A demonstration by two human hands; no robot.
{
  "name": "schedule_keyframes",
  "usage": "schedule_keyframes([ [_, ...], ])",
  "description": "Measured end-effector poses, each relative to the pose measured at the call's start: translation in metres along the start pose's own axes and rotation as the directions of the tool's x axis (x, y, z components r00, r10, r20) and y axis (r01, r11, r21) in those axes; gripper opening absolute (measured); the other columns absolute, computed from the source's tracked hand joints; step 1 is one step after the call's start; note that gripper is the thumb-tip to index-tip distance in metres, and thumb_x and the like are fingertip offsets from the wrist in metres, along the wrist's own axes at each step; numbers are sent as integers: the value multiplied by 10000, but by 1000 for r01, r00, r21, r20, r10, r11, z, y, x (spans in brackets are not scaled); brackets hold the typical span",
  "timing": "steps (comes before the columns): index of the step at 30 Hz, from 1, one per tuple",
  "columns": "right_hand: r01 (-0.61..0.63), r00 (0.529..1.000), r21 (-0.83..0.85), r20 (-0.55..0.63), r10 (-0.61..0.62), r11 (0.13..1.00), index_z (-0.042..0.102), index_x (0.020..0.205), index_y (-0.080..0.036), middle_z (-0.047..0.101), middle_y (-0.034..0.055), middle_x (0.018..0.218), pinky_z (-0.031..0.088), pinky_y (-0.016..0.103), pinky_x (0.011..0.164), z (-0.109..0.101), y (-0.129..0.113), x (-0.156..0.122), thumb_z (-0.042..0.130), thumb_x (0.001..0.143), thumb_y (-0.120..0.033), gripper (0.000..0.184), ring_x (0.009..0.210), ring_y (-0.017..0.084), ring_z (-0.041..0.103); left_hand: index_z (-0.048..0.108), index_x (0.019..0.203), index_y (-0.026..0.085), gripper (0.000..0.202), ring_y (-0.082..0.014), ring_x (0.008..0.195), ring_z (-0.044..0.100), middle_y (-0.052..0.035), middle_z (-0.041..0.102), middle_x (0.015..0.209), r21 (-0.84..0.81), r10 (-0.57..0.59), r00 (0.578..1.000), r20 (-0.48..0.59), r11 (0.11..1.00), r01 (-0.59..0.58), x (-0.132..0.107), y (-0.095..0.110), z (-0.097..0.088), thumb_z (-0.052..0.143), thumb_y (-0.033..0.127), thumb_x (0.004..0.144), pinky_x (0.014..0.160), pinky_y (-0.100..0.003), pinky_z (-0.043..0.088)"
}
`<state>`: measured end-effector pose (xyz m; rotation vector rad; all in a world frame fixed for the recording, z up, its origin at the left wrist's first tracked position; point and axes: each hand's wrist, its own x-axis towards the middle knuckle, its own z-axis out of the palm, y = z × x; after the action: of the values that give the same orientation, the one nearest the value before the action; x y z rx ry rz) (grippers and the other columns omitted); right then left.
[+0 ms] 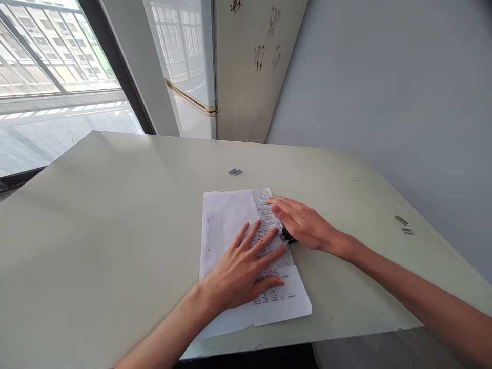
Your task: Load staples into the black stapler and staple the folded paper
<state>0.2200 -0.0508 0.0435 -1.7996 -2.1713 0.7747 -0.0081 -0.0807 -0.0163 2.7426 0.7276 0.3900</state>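
A stack of white printed papers lies on the pale green table in front of me. My left hand rests flat on the sheets, fingers spread. My right hand lies at the papers' right edge with its fingers stretched over the printed part. Under its palm a small black object pokes out; most of it is hidden, so I cannot name it.
Loose strips of staples lie on the table: one pair beyond the papers, another near the right edge. A worn fridge stands behind the table, a window at left, a grey wall at right.
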Motion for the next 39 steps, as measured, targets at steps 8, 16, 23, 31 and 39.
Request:
schedule_keyframes([
  [8, -6, 1000, -27, -23, 5, 1000, 545, 1510, -322, 466, 35, 1642, 335, 554, 1247, 2, 0, 0, 212, 1061, -671, 659, 1544, 305, 374, 389, 1606, 358, 611, -344, 1604, 47, 10, 185, 1738, -33, 4, 1000, -31, 999, -5, 0, 0, 1, 433, 617, 1055, 1303, -607, 166],
  [16, -32, 999, 68, -5, 33, 997, 519, 1509, -366, 495, -14, 1620, 367, 527, 1235, -3, 6, -1, 194, 1053, -689, 646, 1489, 308, 461, 423, 1588, 352, 586, -346, 1602, 67, 15, 199, 1735, -45, -18, 999, -29, 999, 17, 0, 4, 1, 435, 604, 1059, 1305, -602, 175],
  [23, -16, 1000, 55, -12, 16, 998, 528, 1505, -363, 521, 0, 1599, 381, 547, 1216, -3, 4, 0, 197, 1060, -678, 638, 1482, 314, 465, 440, 1579, 339, 570, -343, 1601, 59, 5, 211, 1733, -34, -30, 999, -23, 999, 29, 1, 6, 3, 430, 589, 1066, 1305, -603, 173],
  [31, -14, 1000, -10, -13, 14, 1000, 552, 1491, -345, 517, 5, 1604, 378, 549, 1219, 0, 1, 0, 198, 1067, -659, 635, 1512, 307, 427, 435, 1584, 343, 574, -348, 1599, 56, -1, 209, 1732, -53, -38, 999, -36, 998, 36, 1, 6, 6, 439, 586, 1064, 1308, -605, 161],
  [39, -15, 1000, -41, -19, 14, 999, 555, 1487, -338, 481, 15, 1631, 379, 549, 1219, 2, 4, 2, 206, 1068, -659, 633, 1522, 294, 414, 437, 1580, 346, 570, -349, 1601, 58, 2, 212, 1735, -56, -47, 998, -48, 997, 45, 2, 6, 10, 454, 581, 1061, 1310, -603, 153],
])
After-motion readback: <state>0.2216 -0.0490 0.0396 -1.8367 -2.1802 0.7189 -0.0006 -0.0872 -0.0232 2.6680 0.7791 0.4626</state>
